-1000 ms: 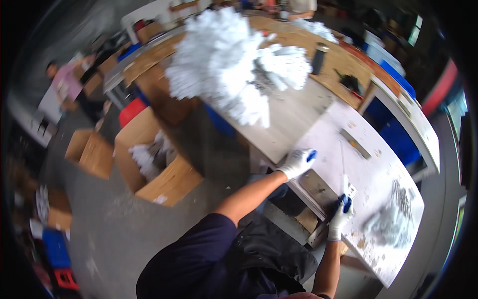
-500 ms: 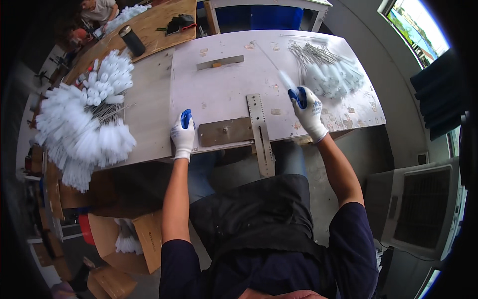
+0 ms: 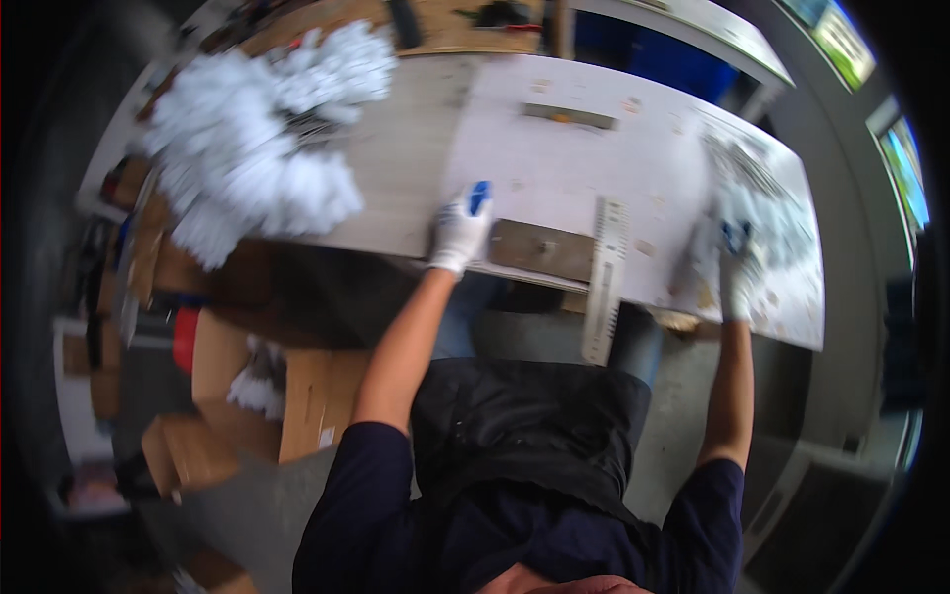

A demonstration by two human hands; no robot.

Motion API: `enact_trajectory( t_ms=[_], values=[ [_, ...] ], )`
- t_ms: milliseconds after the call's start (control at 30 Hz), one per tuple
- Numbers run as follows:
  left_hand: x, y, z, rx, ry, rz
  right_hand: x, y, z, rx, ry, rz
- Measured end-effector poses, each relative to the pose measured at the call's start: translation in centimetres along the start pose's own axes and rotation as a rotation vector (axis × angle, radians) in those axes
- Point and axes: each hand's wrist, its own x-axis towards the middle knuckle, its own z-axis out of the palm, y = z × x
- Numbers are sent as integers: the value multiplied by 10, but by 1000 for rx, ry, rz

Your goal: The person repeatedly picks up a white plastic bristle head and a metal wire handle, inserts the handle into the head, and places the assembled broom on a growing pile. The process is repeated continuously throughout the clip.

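Note:
My left hand [image 3: 462,230], in a white glove with blue on the fingers, rests at the near table edge beside a flat metal plate [image 3: 539,249]. Its fingers are curled together, with nothing visible in them. At the right, my right hand [image 3: 742,272], gloved alike, reaches to a pile of white brush-like pieces with thin wire stems [image 3: 782,223]. Motion smears its fingers, so I cannot tell whether they hold a piece. A perforated metal strip [image 3: 606,282] crosses the plate's right end and juts over the near edge.
A large heap of similar white pieces [image 3: 247,148] covers the table's left side. Towards the back lies a small metal bar [image 3: 569,116]. Below left, an open cardboard box [image 3: 322,401] contains more white pieces. A dark cylindrical bottle [image 3: 404,25] stands on the wooden table behind.
My right hand has moved right to the pile; the wire-stemmed white piece it held no longer shows separately. My left hand stays near the plate. The whole view has shifted and blurred.

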Motion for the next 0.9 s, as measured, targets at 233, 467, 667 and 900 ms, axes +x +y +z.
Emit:
enact_trajectory(
  t_ms=[233,467,667,900],
  values=[
    [5,-15,1,-71,66,127,-16,-143,-45,586,39,-295],
    [60,8,-72,105,-209,176,-65,-253,-53,759,-406,-499],
    [160,-49,-200,1112,-34,221,-80,-262,-35,604,-447,-563],
    [193,-122,-238,1614,-264,205,-80,-264,-31,637,-447,-551]
  ],
)
